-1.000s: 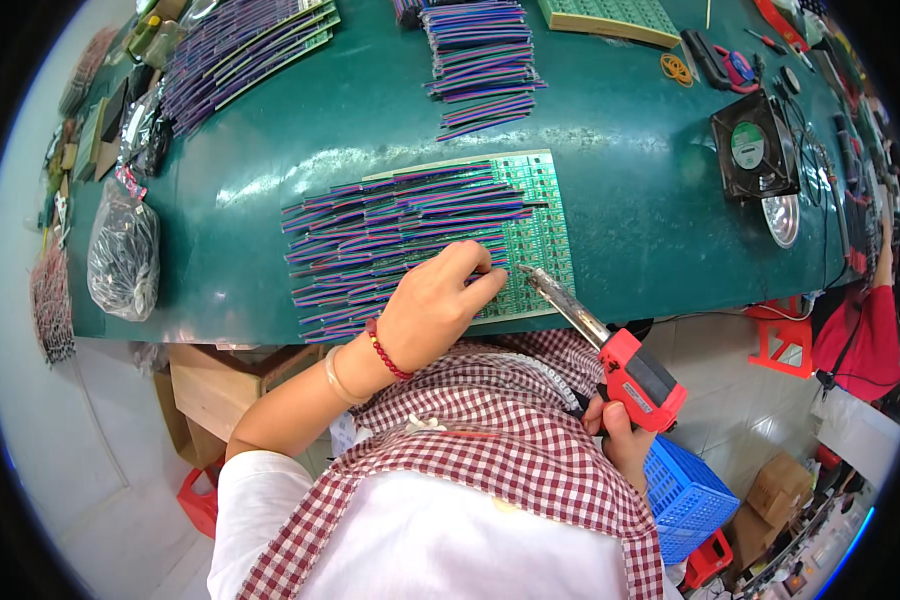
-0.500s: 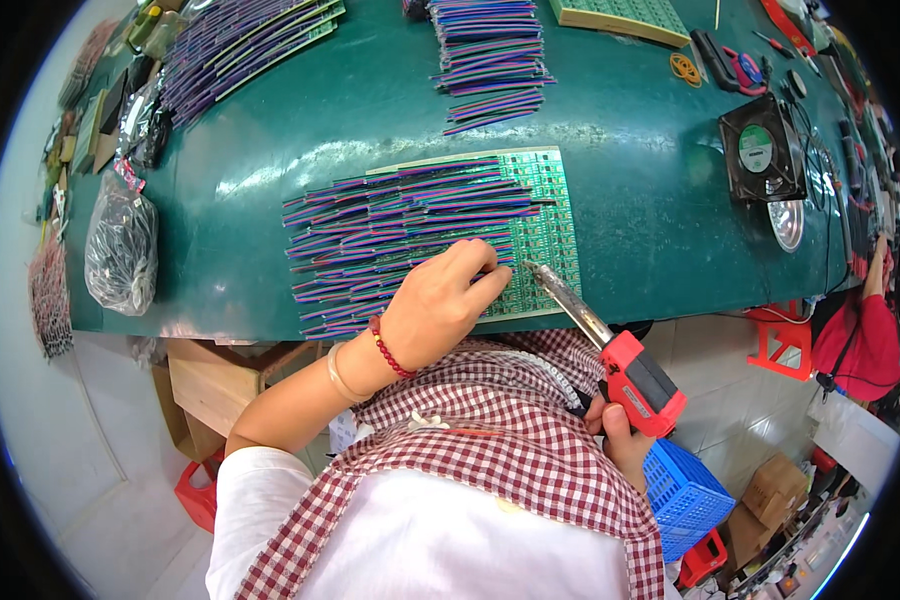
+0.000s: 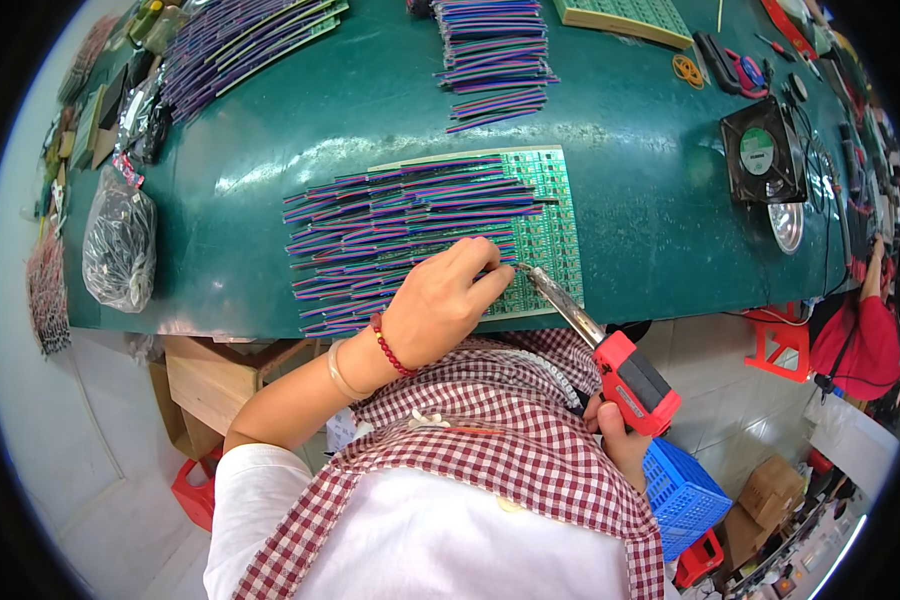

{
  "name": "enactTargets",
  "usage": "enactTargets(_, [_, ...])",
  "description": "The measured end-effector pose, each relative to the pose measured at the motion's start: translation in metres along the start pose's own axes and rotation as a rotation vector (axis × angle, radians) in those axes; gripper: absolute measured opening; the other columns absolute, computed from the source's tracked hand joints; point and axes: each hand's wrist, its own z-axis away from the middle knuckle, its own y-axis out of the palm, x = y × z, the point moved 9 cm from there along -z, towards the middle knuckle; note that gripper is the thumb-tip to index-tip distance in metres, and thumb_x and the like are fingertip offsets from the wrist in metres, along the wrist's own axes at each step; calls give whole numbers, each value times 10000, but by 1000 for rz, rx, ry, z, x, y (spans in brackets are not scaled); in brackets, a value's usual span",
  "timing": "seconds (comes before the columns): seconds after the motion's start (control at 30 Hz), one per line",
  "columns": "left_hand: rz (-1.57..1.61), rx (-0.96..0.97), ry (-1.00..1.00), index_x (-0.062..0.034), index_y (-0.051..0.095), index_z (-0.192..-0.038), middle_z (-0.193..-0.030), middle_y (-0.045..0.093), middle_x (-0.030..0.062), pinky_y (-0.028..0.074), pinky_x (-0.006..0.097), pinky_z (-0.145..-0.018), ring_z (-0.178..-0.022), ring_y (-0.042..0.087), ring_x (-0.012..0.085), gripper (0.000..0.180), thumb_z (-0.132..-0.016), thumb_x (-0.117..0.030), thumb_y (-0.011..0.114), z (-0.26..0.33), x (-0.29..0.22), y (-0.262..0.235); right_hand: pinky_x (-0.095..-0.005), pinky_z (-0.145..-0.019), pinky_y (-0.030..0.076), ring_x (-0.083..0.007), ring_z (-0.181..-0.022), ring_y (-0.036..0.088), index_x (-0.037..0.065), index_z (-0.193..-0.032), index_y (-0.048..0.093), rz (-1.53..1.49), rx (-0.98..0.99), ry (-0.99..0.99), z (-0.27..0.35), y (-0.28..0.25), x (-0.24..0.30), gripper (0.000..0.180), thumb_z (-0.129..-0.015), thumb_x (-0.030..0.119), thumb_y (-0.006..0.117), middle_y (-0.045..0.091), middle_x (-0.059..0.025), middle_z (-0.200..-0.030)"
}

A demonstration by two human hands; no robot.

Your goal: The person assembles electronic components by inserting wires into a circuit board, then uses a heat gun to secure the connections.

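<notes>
A green circuit board panel [image 3: 550, 225] lies near the table's front edge, its left part covered by rows of thin multicoloured wires [image 3: 370, 225]. My left hand [image 3: 442, 305] rests over these wires, thumb and forefinger closed in a pinch at the bare strip of the board. Whatever the fingertips hold is too small and hidden to make out. My right hand [image 3: 618, 440] grips a red and black soldering gun [image 3: 635, 385] from below. Its metal tip slants up and left to the board, right beside my left fingertips.
Bundles of the same wires [image 3: 495, 60] lie at the back of the green table [image 3: 650, 230]. A small fan [image 3: 763, 150] and metal dish [image 3: 785, 227] stand at the right, a bag of dark parts [image 3: 120, 245] at the left. Below right sits a blue basket [image 3: 682, 495].
The soldering gun has shifted slightly left, bringing its tip closer to my left fingertips. My left hand stays almost where it was, still pinching.
</notes>
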Motion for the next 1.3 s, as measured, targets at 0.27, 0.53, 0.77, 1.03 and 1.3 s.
enactTargets(0.27, [5,0,4,-8,631,-919,-841,538,97,489,323,-589,-731,577,233,275,-650,47,622,0,0,0,-248,-535,416,-106,-580,512,-14,-822,575,-161,-89,37,5,-6,0,247,-881,225,599,575,-49,-694])
enactTargets(0.53, [5,-12,3,-8,632,-918,-842,539,98,489,326,-588,-729,576,235,280,-644,51,620,1,1,0,-257,-570,415,-105,-617,505,0,-786,576,-40,15,38,5,-1,-1,178,-871,156,591,565,-30,-693])
enactTargets(0.77, [3,-11,9,-10,631,-919,-852,539,97,489,326,-589,-733,578,235,281,-645,52,617,1,1,1,-254,-562,408,-106,-610,499,-1,-774,575,55,24,21,2,3,10,195,-875,165,588,563,-31,-689])
enactTargets(1.03, [5,-7,15,-9,630,-917,-858,539,98,487,324,-591,-738,578,236,269,-653,43,621,0,1,1,-251,-561,403,-95,-613,493,3,-785,577,26,26,60,3,4,11,174,-874,152,589,554,-22,-689])
enactTargets(1.3, [-6,9,13,-10,628,-910,-861,538,98,487,328,-599,-733,575,237,256,-657,33,623,3,0,2,-251,-580,417,-101,-625,506,1,-795,581,7,17,98,10,-1,3,133,-861,115,601,568,-22,-711])
